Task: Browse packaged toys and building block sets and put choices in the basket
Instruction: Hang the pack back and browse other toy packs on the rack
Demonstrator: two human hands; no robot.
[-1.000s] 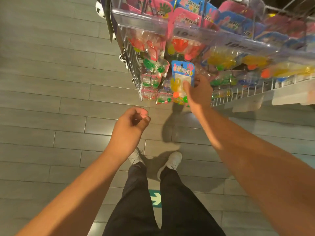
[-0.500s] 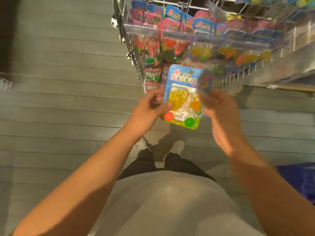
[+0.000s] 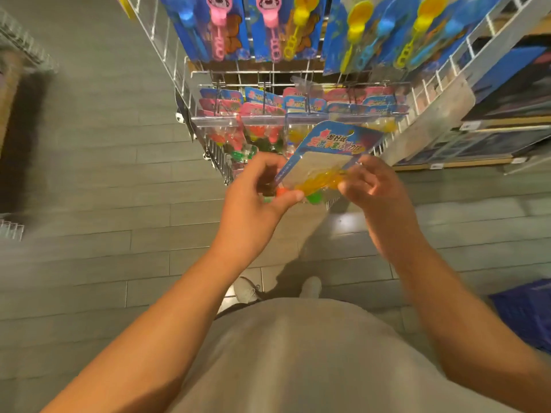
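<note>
Gripping toy pack (image 3: 320, 158): left hand (image 3: 256, 195), right hand (image 3: 375, 189).

Grey plank floor (image 3: 89, 180) underfoot, bearing a white wire display rack (image 3: 208, 150), two pale shoes (image 3: 247, 289) and a blue bag (image 3: 524, 311) at right.

This was a shop, in a toy aisle. A white wire display rack (image 3: 185, 76) carried rows of identical carded blister packs (image 3: 259, 110) on pegs behind clear price strips, with blue-backed bubble wands (image 3: 286, 28) hung in repeats along its upper edge. To the right stood wooden shelves (image 3: 489, 126) with small price tags on their front edges, and the grey plank floor (image 3: 98, 174) ran between the fixtures.
</note>
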